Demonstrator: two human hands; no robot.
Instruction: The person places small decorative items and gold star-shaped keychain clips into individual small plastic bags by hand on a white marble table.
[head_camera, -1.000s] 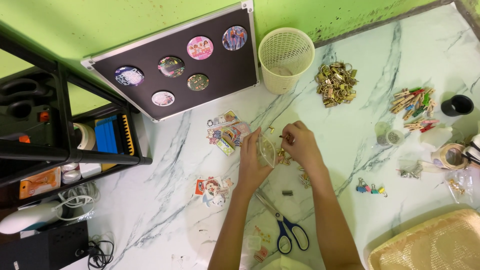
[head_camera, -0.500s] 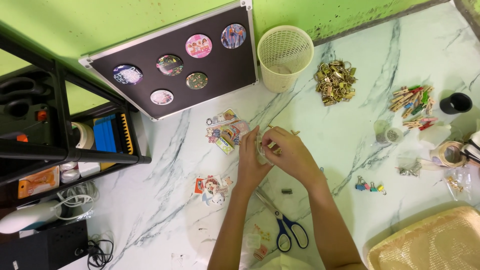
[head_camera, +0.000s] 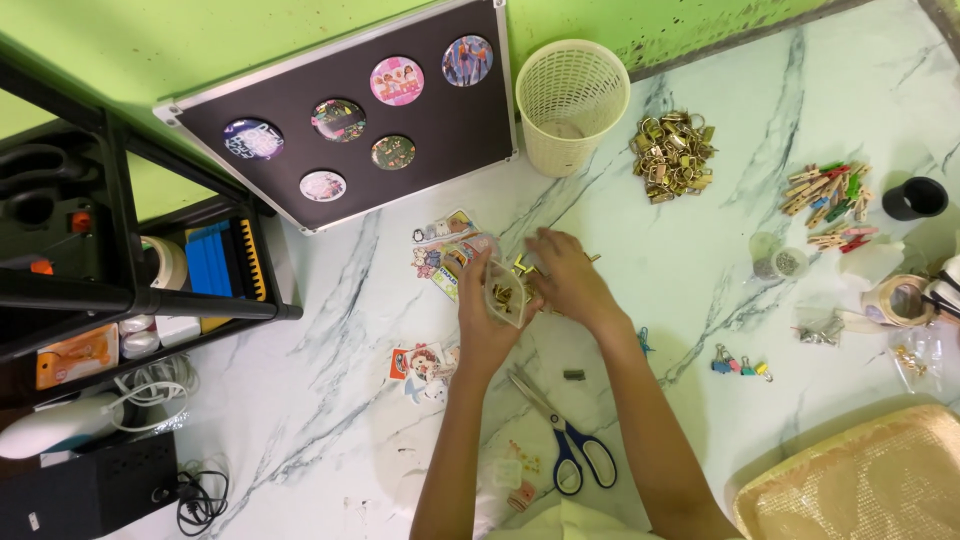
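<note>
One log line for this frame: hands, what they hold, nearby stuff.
left hand: holds small clear bag of gold bits | right hand: fingers at bag | near: stickers, scissors | surface: marble table

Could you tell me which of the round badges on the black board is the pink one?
It is the pink badge in the top row, second from the right, beside the purple-blue badge at the board's top corner; the others are dark, greenish or pale.
</note>
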